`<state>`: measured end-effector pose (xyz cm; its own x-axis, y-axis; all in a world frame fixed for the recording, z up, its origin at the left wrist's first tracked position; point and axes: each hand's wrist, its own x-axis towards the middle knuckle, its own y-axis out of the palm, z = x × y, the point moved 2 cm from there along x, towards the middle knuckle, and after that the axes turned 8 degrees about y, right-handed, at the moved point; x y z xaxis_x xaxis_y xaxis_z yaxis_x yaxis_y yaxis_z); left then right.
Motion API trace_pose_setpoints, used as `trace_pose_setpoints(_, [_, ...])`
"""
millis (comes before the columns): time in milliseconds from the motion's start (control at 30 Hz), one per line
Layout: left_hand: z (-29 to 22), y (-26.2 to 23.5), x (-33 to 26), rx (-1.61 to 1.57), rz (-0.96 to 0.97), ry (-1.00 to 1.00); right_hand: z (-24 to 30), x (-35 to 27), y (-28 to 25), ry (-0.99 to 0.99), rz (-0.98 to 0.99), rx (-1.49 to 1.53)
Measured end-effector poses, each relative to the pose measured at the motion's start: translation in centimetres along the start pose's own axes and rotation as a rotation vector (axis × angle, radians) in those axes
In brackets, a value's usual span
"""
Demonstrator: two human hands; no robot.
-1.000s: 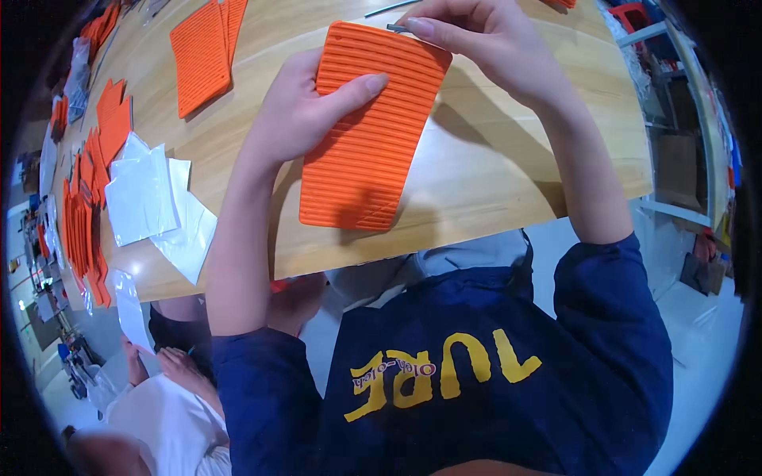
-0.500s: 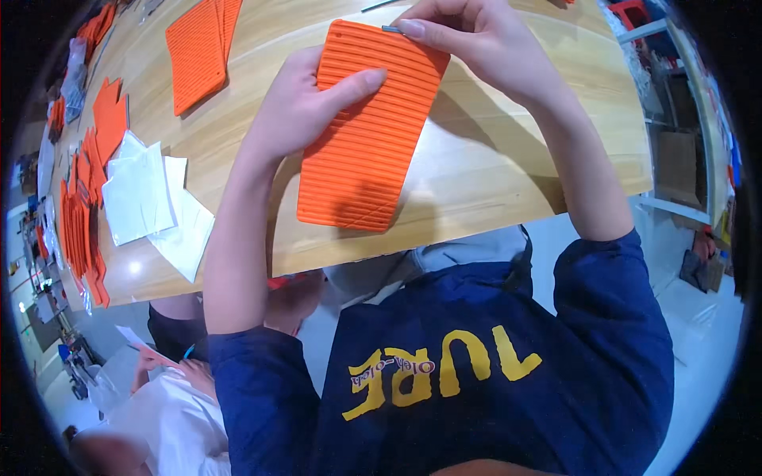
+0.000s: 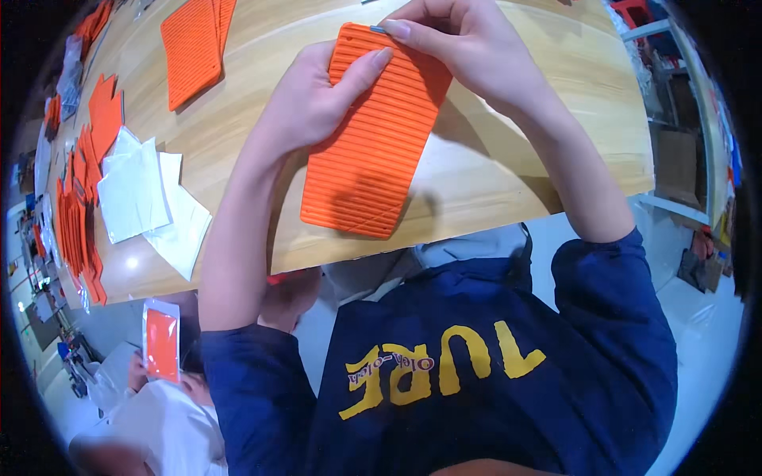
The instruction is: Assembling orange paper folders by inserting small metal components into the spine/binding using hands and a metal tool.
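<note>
An orange ribbed sheet [image 3: 373, 151], flat and slightly tapered, is gripped at its left side by my left hand [image 3: 321, 99], with the thumb lying across the ribs near the top. At the sheet's far edge, my right hand [image 3: 452, 40] pinches a short, thin grey piece [image 3: 378, 29] between thumb and fingers, against the sheet. How far this piece runs under my fingers is hidden. The lower end of the sheet hangs close over the wooden table [image 3: 508, 143] near its front edge.
More orange ribbed sheets [image 3: 190, 59] lie at the far left. White sleeves [image 3: 135, 190] lie beside a row of orange pieces [image 3: 75, 222] on the left. At lower left a co-worker in white holds a clear packet with an orange sheet [image 3: 162, 341]. A shelf [image 3: 683, 159] stands right.
My left thumb has slid up toward the sheet's far edge, and my right hand has shifted slightly left with the grey piece. The co-worker's packet now faces up, showing orange.
</note>
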<state>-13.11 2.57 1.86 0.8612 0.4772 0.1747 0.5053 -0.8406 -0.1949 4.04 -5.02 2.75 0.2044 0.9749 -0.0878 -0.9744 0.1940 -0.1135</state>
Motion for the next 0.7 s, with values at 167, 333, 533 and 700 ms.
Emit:
trace_pose_setpoints(167, [0.2, 0.6, 0.1, -0.051, 0.072, 0.017, 0.2, -0.1, 0.3, -0.038, 0.018, -0.014])
trace_pose_setpoints(333, [0.7, 0.6, 0.3, -0.032, 0.036, 0.056, 0.4, 0.1, 0.0, -0.074, 0.000, -0.119])
trace_pose_setpoints(533, [0.8, 0.8, 0.4, 0.029, 0.006, 0.040, -0.8, 0.9, -0.6, -0.085, 0.031, -0.111])
trace_pose_setpoints(700, [1.1, 1.7, 0.9, 0.071, -0.118, 0.113, -2.3, 1.2, -0.4, -0.101, -0.012, 0.002])
